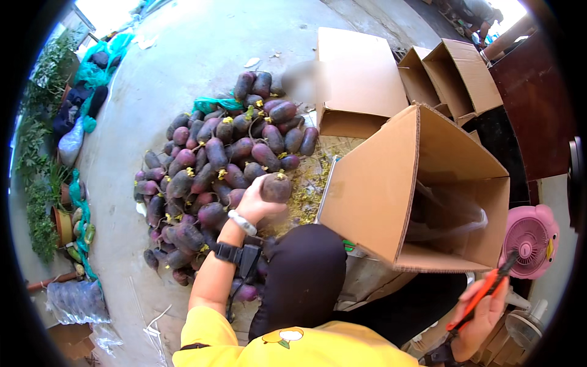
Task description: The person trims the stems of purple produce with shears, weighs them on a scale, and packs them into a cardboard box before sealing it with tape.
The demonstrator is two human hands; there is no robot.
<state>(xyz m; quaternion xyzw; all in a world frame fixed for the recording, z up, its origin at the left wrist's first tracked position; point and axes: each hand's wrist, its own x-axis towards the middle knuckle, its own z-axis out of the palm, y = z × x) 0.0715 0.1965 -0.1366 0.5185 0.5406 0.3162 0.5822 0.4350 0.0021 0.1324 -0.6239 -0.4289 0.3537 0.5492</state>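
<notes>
My left hand (257, 204) grips a purple radish (276, 187), raised over the right side of a heap of purple radishes (215, 153). Small yellow sprouts show on the crown of the held one and on many in the heap. In my right hand (484, 307), low on the right, is an orange-and-black hand tool (481, 293), likely a cutter; motion blurs its dark tip. Between my hands an uncapped cardboard box (371, 188) stands tilted beyond my knees, with a clear plastic liner (449, 225) inside. Shadow hides the box's depths.
More cardboard boxes (362, 69) stand beyond the open one. A pink fan (525, 247) is at the right. Yellow trimmings (312, 183) litter the floor beside the heap. Potted plants (39, 215) and green netting (94, 69) line the left. Another person (477, 11) bends at the far right.
</notes>
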